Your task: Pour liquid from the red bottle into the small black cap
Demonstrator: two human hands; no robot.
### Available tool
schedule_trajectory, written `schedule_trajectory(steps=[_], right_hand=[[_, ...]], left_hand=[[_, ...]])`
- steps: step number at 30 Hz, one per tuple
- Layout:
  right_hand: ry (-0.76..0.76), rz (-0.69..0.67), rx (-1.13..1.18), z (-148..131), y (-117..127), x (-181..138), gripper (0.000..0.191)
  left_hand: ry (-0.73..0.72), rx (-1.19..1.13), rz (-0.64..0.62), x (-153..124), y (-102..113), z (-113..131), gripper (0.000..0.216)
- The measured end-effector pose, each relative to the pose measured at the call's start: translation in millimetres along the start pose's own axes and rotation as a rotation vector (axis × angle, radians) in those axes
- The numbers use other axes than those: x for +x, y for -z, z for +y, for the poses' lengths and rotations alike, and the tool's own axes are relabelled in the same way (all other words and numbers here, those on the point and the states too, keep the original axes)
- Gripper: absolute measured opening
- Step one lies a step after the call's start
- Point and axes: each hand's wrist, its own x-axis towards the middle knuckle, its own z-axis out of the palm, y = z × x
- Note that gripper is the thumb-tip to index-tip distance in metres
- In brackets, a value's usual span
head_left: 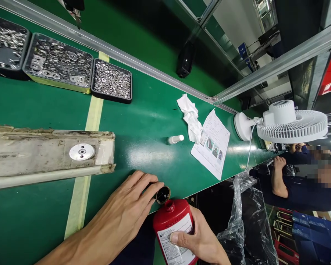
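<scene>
A red plastic bottle (172,217) with a white printed label is gripped in my right hand (197,235), thumb pressed on the label. Its neck is uncapped and tilts toward a small round cup (163,195) with dark liquid inside. My left hand (134,202) pinches that cup by its rim near the bench edge; the thumb is partly hidden. Left of my hands lies a long worn pale board (44,151) with a white round disc (82,152) set on it.
Black trays of metal washers (60,64) and small nuts (112,80) line the back left. Farther right are a small white-capped bottle (175,139), crumpled tissue (189,114), a printed sheet (213,143) and a white fan (289,121). Another person (300,184) sits beyond plastic wrap (241,213).
</scene>
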Motion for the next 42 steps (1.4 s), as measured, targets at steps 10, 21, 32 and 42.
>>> schedule_trajectory(steps=[10,21,32,42], right_hand=[[-0.054,-0.028,0.085,-0.1,0.2,-1.5,0.055],[-0.064,-0.03,0.106,-2.2,1.4,-1.5,0.056],[-0.082,-0.012,0.123,-0.7,2.0,-2.3,0.056],[-0.093,-0.016,0.153,-2.7,1.0,-3.9,0.057]], left_hand=[[0.012,0.003,0.006,0.9,1.1,1.3,0.043],[-0.001,0.071,0.018,2.6,3.6,3.9,0.042],[-0.021,0.096,0.027,3.3,4.4,3.6,0.044],[-0.056,0.151,0.018,2.3,4.1,1.9,0.045]])
